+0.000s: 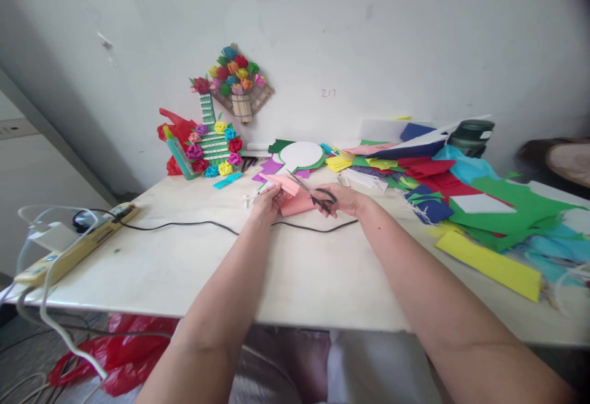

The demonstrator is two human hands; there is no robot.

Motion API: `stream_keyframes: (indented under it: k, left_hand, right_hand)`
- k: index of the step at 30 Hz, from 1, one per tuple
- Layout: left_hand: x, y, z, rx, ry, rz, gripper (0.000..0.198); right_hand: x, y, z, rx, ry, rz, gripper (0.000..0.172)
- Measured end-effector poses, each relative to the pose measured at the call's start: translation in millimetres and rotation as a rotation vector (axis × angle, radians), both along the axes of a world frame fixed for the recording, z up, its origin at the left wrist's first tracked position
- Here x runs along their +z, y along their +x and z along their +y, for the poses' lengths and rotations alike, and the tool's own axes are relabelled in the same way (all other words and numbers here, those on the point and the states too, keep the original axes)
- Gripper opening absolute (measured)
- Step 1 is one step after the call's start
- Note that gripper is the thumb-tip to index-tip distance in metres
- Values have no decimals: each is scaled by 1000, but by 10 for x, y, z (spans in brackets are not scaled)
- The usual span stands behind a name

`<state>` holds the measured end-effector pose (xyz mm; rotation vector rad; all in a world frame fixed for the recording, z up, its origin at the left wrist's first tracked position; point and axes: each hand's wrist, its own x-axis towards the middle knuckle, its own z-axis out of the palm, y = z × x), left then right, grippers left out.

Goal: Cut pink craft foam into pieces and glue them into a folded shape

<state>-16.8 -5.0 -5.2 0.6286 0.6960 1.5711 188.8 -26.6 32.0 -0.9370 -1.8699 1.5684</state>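
Observation:
My left hand (268, 201) pinches the left side of a folded piece of salmon-pink craft paper (297, 202) above the middle of the table. Black-handled scissors (320, 200) are in my right hand (343, 200), with fingers in the handle loops. Their blades point up and left, over the pink paper, and look slightly parted. Whether the blades touch the paper I cannot tell. Just behind my hands lies a white round-headed paper cutout (302, 155) with a green border, over purple paper (267, 169).
Coloured sheets and scraps, among them a yellow strip (488, 265) and green paper (520, 210), cover the right side. A glue bottle (180, 155) and a paper-flower guitar (214, 139) stand back left. A power strip (76, 244) lies left; its black cable (184, 224) crosses the table.

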Motion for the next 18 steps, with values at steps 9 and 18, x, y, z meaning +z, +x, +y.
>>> stream_keyframes:
  k: [9,18]
  left_hand:
    - [-26,-38,32,18,-26,15,5]
    - [-1,-42,17,26,-54,43,2]
  right_hand:
    - [-71,37,68,-118,-17,-2,39]
    - [64,39,-46,64,82,46,34]
